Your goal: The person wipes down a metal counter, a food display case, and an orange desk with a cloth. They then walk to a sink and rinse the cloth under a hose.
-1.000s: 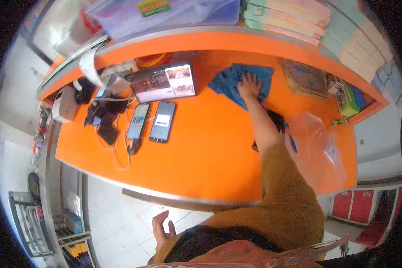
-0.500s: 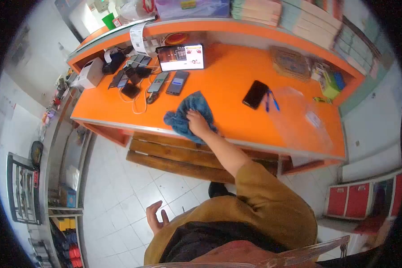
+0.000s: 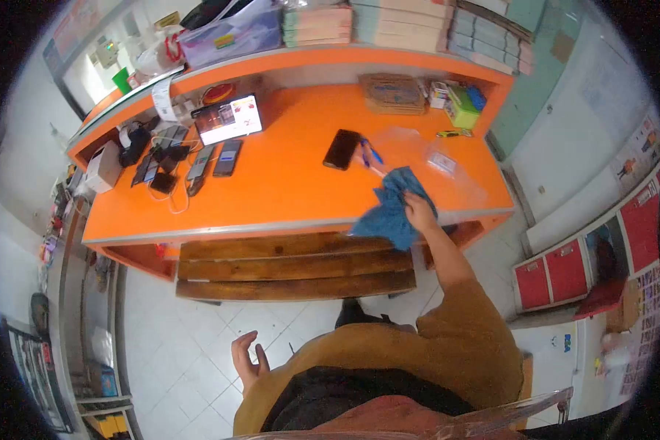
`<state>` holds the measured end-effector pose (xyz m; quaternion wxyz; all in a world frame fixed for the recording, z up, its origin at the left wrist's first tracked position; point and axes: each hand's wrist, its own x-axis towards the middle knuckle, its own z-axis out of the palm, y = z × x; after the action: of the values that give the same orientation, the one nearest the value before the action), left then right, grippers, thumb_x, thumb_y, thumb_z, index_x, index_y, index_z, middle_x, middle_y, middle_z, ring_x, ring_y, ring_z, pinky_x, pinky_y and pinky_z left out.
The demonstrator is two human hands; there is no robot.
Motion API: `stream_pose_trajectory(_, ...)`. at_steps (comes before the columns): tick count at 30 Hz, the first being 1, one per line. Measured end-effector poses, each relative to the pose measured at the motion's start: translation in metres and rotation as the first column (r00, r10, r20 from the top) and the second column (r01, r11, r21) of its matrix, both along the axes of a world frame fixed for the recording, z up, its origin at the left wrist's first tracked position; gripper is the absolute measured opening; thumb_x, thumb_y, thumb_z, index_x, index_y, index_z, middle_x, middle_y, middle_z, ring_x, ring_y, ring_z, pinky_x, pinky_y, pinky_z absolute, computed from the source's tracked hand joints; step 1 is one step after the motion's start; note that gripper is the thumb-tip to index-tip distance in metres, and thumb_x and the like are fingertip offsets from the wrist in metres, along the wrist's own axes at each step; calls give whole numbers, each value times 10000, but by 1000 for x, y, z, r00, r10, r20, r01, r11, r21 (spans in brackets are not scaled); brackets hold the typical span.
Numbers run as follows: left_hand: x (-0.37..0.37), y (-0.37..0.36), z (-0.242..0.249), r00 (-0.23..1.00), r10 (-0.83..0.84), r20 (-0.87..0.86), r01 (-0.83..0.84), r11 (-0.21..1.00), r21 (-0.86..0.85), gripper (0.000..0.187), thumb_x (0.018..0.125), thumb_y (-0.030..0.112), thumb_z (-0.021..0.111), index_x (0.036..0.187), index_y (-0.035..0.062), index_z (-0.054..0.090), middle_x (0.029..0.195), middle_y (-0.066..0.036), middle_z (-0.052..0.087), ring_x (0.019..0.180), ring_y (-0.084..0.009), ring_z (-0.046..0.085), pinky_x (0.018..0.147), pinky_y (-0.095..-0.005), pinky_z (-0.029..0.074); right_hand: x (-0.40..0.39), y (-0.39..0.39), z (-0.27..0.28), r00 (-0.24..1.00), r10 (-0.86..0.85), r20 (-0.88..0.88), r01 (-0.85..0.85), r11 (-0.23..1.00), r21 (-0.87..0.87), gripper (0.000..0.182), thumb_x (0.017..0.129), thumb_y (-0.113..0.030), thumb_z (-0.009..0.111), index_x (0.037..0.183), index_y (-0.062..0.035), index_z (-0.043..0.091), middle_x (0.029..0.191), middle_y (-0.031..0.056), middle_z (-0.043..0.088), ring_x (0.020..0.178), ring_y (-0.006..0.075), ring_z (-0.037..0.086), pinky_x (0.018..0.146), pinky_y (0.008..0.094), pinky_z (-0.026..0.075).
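Observation:
A blue cloth (image 3: 392, 213) is bunched under my right hand (image 3: 418, 213), whose fingers grip it. Part of the cloth hangs over the front edge of the orange desk (image 3: 293, 198). Just beyond the cloth lie blue pens (image 3: 372, 152) and a dark phone (image 3: 341, 149). A clear plastic sheet (image 3: 462, 192) is spread to the right of the hand. My left hand (image 3: 249, 359) hangs low beside my body over the floor, its fingers apart and nothing in them.
A lit tablet (image 3: 227, 119), a phone (image 3: 227, 158) and cables crowd the desk's left side. Behind them stands a white printer (image 3: 104, 167). A wooden bench (image 3: 293, 268) runs along the desk front. Paper stacks (image 3: 400, 26) and a plastic bin (image 3: 231, 37) top the shelf.
My right hand has moved right along the desk with the cloth, from near the phones to beside the pens. The view has shifted right. My left hand stays low and open.

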<state>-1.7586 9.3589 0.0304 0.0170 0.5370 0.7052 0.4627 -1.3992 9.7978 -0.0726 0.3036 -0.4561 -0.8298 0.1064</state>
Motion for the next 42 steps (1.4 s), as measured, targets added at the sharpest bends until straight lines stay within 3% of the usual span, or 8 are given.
stream_pose_trajectory(9, 28, 83, -21, 990, -138, -40, 136, 990, -48, 272, 750, -74, 563, 1002, 26, 582, 981, -146, 605, 930, -308, 562, 835, -381, 436, 33, 74, -10, 968, -252, -13, 252, 966, 51, 337, 781, -39, 509, 1093, 55, 594, 1233, 231, 536, 1191, 358, 475, 1049, 393, 348)
stream_pose_trajectory(19, 131, 271, -6, 945, -296, -142, 286, 954, -86, 237, 734, -76, 581, 948, 26, 579, 949, -144, 622, 866, -341, 575, 767, -401, 441, 21, 222, 4, 994, -109, -22, 108, 993, -43, 309, 811, -115, 506, 1065, 31, 602, 1224, 209, 548, 1194, 344, 469, 1051, 392, 341)
stream_pose_trajectory(25, 156, 288, -18, 932, -327, -158, 291, 933, -212, 258, 718, -77, 586, 952, 31, 580, 951, -139, 622, 874, -328, 586, 774, -394, 451, 1, 317, -15, 994, -74, -79, 71, 997, -34, 314, 815, -84, 491, 1092, 8, 607, 1251, 203, 533, 1209, 334, 462, 1063, 419, 322)
stream_pose_trajectory(28, 171, 282, -9, 954, -267, -135, 241, 953, -184, 255, 716, -89, 577, 942, 30, 585, 948, -142, 615, 883, -325, 587, 780, -398, 455, -5, 314, -7, 999, -38, -4, 38, 962, 269, 327, 819, -64, 475, 1111, 4, 606, 1261, 200, 529, 1211, 333, 466, 1071, 427, 310)
stream_pose_trajectory(32, 179, 286, 2, 949, -242, -204, 215, 966, -144, 253, 721, -103, 571, 942, 20, 590, 935, -143, 617, 846, -326, 592, 748, -403, 460, -18, 241, 12, 974, 211, -82, -213, 977, -20, 330, 841, -70, 453, 1127, 0, 601, 1292, 184, 510, 1239, 321, 447, 1079, 455, 291)
stream_pose_trajectory(33, 185, 291, 6, 949, -238, -207, 217, 969, -119, 249, 721, -104, 570, 938, 18, 591, 928, -142, 618, 841, -327, 592, 742, -403, 460, -21, 216, 2, 963, 259, 70, -267, 905, 332, 294, 846, -103, 445, 1058, 32, 598, 1208, 212, 541, 1166, 356, 488, 1027, 442, 350)
stream_pose_trajectory(38, 198, 320, -7, 929, -267, -255, 263, 964, -49, 247, 702, -86, 588, 919, 31, 595, 892, -138, 609, 829, -340, 574, 739, -406, 446, -2, 94, 5, 886, 433, -166, -436, 900, 15, 320, 798, -48, 474, 1083, 2, 611, 1211, 176, 552, 1161, 324, 501, 1010, 411, 382)
stream_pose_trajectory(42, 212, 347, 24, 852, -438, -286, 417, 899, -133, 265, 697, -79, 621, 931, 43, 594, 909, -104, 616, 846, -302, 581, 725, -386, 448, 91, 71, -5, 910, 408, -72, -411, 910, -42, 331, 752, -18, 492, 1049, -34, 636, 1144, 147, 600, 1109, 304, 539, 995, 406, 397)
